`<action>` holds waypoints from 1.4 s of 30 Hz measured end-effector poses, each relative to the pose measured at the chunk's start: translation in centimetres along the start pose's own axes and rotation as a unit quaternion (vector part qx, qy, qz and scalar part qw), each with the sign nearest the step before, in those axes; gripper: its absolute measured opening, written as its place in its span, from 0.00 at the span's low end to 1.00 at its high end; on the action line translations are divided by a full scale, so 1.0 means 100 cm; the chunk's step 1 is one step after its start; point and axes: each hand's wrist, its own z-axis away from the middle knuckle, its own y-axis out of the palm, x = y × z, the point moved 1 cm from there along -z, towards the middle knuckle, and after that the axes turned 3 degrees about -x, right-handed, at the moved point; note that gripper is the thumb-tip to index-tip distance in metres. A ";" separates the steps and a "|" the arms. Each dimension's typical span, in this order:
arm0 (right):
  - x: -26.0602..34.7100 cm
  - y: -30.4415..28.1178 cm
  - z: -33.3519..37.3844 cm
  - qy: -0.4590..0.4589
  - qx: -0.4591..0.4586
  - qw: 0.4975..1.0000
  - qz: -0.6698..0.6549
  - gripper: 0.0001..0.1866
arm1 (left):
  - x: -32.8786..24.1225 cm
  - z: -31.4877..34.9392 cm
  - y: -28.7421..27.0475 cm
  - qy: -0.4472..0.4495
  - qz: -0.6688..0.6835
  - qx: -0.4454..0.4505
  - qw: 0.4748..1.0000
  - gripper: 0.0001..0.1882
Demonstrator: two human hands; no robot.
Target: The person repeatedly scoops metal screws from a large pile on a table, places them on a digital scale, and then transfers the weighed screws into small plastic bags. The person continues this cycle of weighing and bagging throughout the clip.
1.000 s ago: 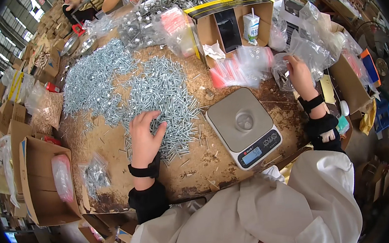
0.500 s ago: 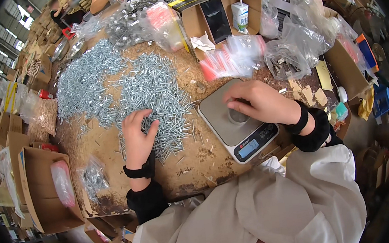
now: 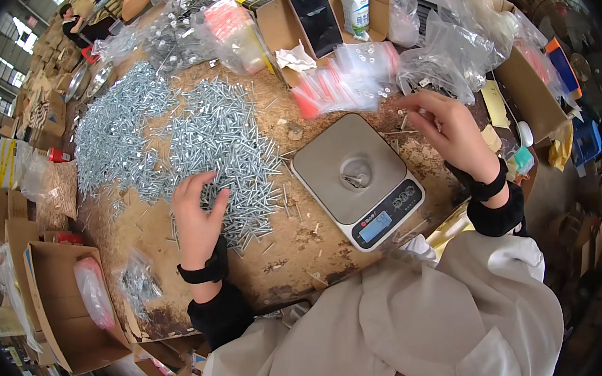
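Pieces (image 3: 352, 180) in the dish (image 3: 361, 162) look too small to identify, and the top edge crops a co-worker's arm (image 3: 138, 3).

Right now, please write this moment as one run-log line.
left hand: at fastener pile | right hand: beside scale | display: lit | dish: on scale

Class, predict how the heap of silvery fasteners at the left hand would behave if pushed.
The heap of fasteners would probably give way and spread, since its pieces lie loose, some scattered around its edge. Single ones may roll or slide, being slim and straight. Each is likely stiff, given its metallic shine.
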 end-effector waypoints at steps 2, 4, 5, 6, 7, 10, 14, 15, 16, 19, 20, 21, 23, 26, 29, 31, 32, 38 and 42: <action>-0.035 0.006 0.017 -0.004 -0.003 0.996 0.088 0.15 | 0.001 0.000 0.001 -0.006 -0.011 0.011 1.000 0.17; -0.056 0.016 0.031 -0.018 0.006 0.985 0.172 0.22 | 0.001 0.000 0.001 -0.014 -0.021 0.019 1.000 0.17; -0.063 0.021 0.033 -0.028 0.006 0.988 0.155 0.21 | 0.001 0.000 0.002 -0.018 -0.016 0.022 0.999 0.17; -0.070 0.028 0.035 -0.035 0.006 0.990 0.137 0.21 | 0.000 -0.001 0.002 -0.020 -0.011 0.028 0.999 0.17; -0.075 0.030 0.037 -0.043 0.004 0.992 0.119 0.21 | 0.000 -0.002 0.003 -0.022 -0.006 0.033 0.999 0.16; -0.086 0.036 0.036 -0.009 0.032 0.994 0.101 0.20 | -0.002 0.000 0.000 -0.058 -0.002 0.055 0.997 0.13; -0.096 0.041 0.030 -0.011 0.044 0.996 0.078 0.21 | -0.002 0.004 -0.001 -0.081 0.009 0.064 0.995 0.11; -0.091 0.039 0.027 -0.010 0.042 0.997 0.058 0.21 | -0.003 0.005 -0.001 -0.082 0.008 0.061 0.995 0.10; -0.080 0.035 0.022 -0.010 0.042 0.998 0.038 0.21 | -0.011 0.004 -0.003 -0.097 0.011 0.067 0.993 0.09; -0.067 0.033 0.023 -0.009 0.024 0.999 0.041 0.17 | -0.004 -0.008 0.007 -0.065 0.023 0.092 0.993 0.08; -0.071 0.037 0.019 -0.029 0.028 0.997 0.061 0.16 | -0.005 -0.009 0.006 -0.068 0.024 0.093 0.993 0.08; -0.074 0.041 0.012 -0.058 0.035 0.995 0.078 0.15 | -0.007 -0.006 0.003 -0.077 0.020 0.089 0.993 0.08; -0.081 0.045 -0.003 -0.079 0.065 0.992 0.074 0.12 | -0.013 -0.001 -0.004 -0.089 0.010 0.083 0.992 0.07; -0.087 0.045 -0.008 -0.069 0.072 0.991 0.086 0.08 | -0.011 -0.005 0.001 -0.081 0.007 0.085 0.993 0.07; -0.096 0.044 -0.010 -0.049 0.032 0.991 0.123 0.05 | -0.008 -0.007 0.003 -0.078 0.000 0.088 0.993 0.07; -0.101 0.045 -0.014 -0.028 0.009 0.986 0.164 0.05 | -0.011 -0.006 0.002 -0.083 -0.009 0.091 0.992 0.07; -0.095 0.043 -0.015 -0.048 -0.021 0.980 0.191 0.05 | -0.011 -0.006 0.001 -0.090 -0.004 0.093 0.992 0.07; -0.035 0.041 -0.008 -0.153 -0.069 0.986 0.007 0.07 | -0.015 -0.007 0.003 -0.104 0.007 0.095 0.990 0.07; -0.016 0.043 -0.008 -0.246 -0.058 0.966 -0.060 0.07 | -0.015 -0.007 0.001 -0.144 -0.015 0.140 0.979 0.07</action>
